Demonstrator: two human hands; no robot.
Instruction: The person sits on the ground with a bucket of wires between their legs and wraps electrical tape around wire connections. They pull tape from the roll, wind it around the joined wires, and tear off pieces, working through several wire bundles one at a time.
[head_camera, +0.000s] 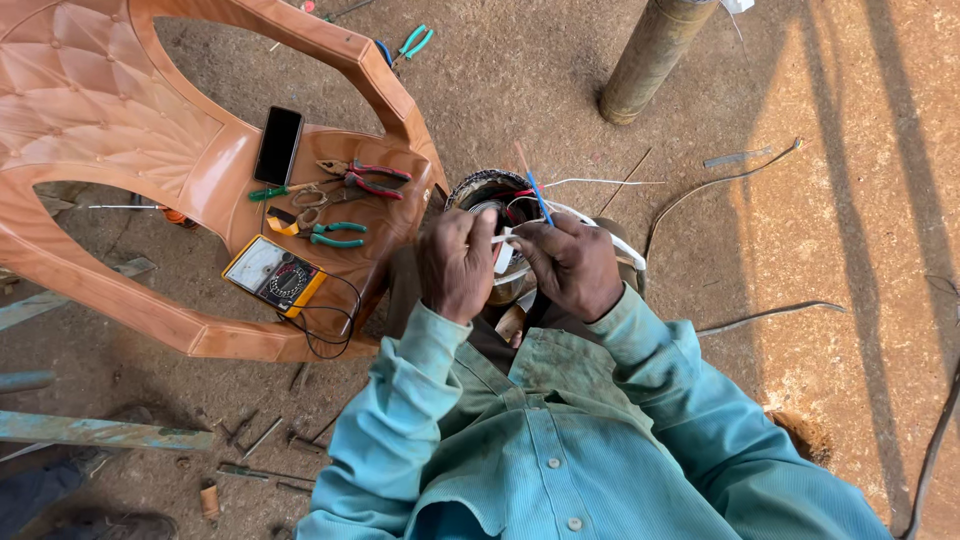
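Over the lap, beside the plastic chair (120, 110) carrying pliers (365, 180) and a multimeter (273, 274), left hand (456, 264) and right hand (573, 264) pinch white sleeving (505, 236) above the motor winding (490, 195): wire-sleeving step, apparently; feeding onward needs steady fingers.

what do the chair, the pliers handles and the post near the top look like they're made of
Chair: moulded plastic by the look, glossy brown, with a pressed quilted pattern in the back.
Pliers: handles seem rubber- or plastic-coated, green and matte; the jaws look like dull bare metal.
Post: hard to tell; round, dusty tan and streaked, perhaps bamboo or a painted pipe.
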